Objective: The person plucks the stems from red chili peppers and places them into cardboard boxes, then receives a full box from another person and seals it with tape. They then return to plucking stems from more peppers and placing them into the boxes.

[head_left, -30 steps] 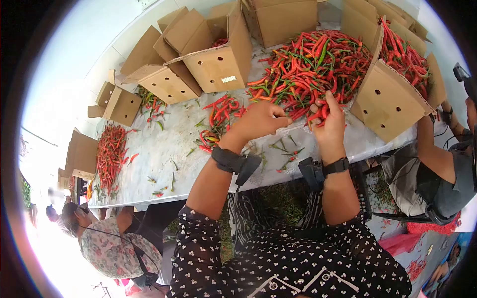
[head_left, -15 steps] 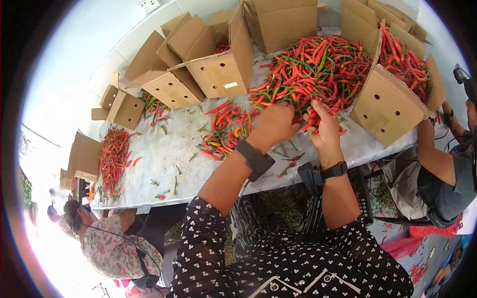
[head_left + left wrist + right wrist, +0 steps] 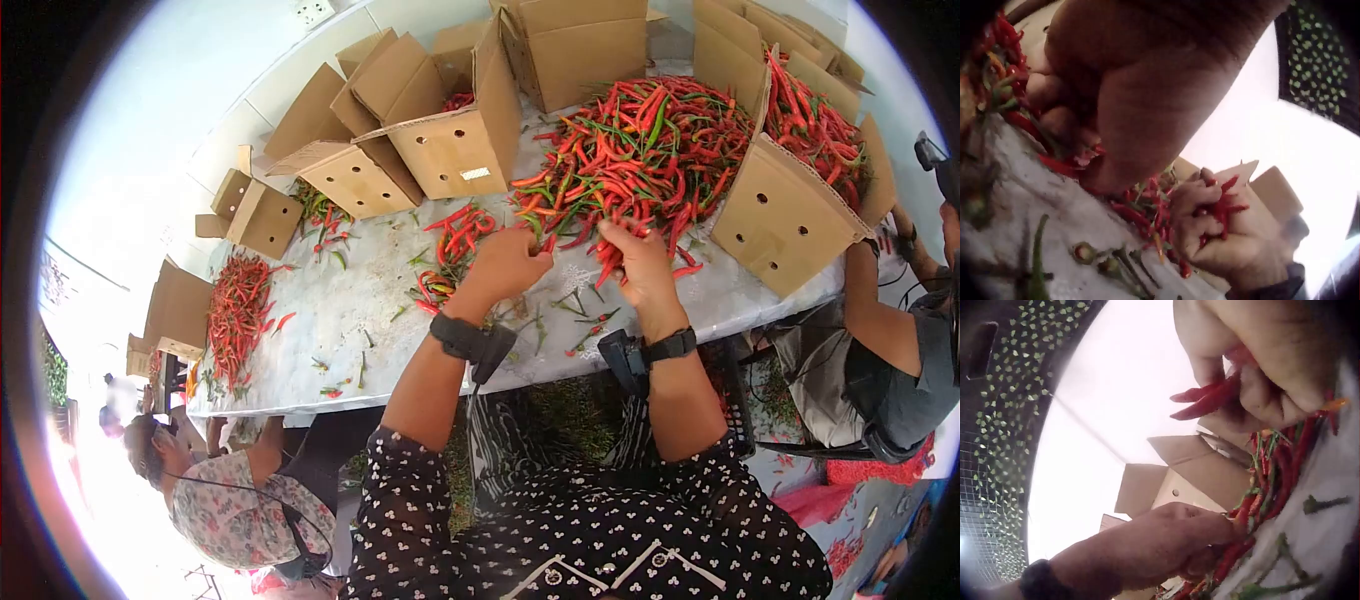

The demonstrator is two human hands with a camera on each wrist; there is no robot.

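In the head view my left hand (image 3: 503,266) is at the near left edge of a big heap of red chili peppers (image 3: 650,140), some of them green. Its fingers are curled, and a red chili (image 3: 547,243) shows at the fingertips. To its right, my right hand (image 3: 645,268) holds several red chilies in curled fingers. Tips of these held chilies (image 3: 1207,400) stick out past the fingers in the right wrist view. The two hands are apart. A smaller group of red chilies (image 3: 462,235) lies left of my left hand.
Loose green stems (image 3: 575,303) lie on the white-covered table (image 3: 350,275) before my hands. Cardboard boxes (image 3: 455,150) stand along the back; a chili-filled box (image 3: 785,215) is at the right. Another chili pile (image 3: 238,310) lies far left. People sit at both sides.
My left hand reached right to the chilies in the right hand, then moved back left, apart from it. My right hand stays by the heap, still holding chilies.
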